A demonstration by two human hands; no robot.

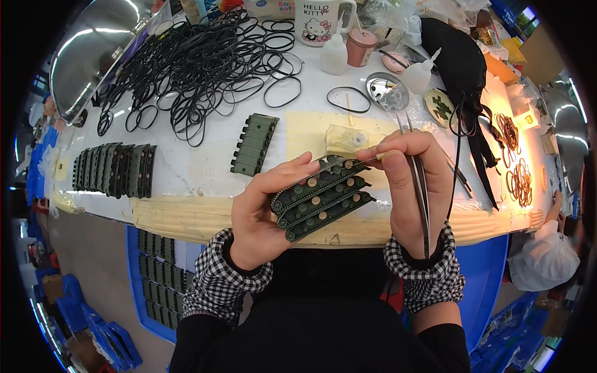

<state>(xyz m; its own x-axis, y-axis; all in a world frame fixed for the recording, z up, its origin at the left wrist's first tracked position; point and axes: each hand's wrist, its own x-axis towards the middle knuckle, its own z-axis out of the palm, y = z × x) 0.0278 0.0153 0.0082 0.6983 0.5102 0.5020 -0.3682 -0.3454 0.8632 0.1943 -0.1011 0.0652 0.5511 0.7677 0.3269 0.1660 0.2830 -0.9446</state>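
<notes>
My left hand (264, 202) is closed around a stack of dark green toy tank track pieces (323, 200), gripping them by their left end. Rows of small round wheels, some brown, show along their sides between ribbed edges. My right hand (416, 177) keeps a pair of metal tweezers (420, 211) against the palm, tips pointing away from me. Its thumb and forefinger pinch a thin, pale-tipped item at the stack's upper right corner; I cannot make out its kind. Just beyond the stack is a yellow taped block (339, 140) with a small clear round piece on it.
A single green piece (255, 144) lies left of my hands, and a row of similar pieces (115, 170) farther left. Black rubber bands (186, 68) heap at the back. A mug (317, 23), squeeze bottles (333, 56) and a metal dish (387, 91) stand behind; below sits a blue tray (140, 292).
</notes>
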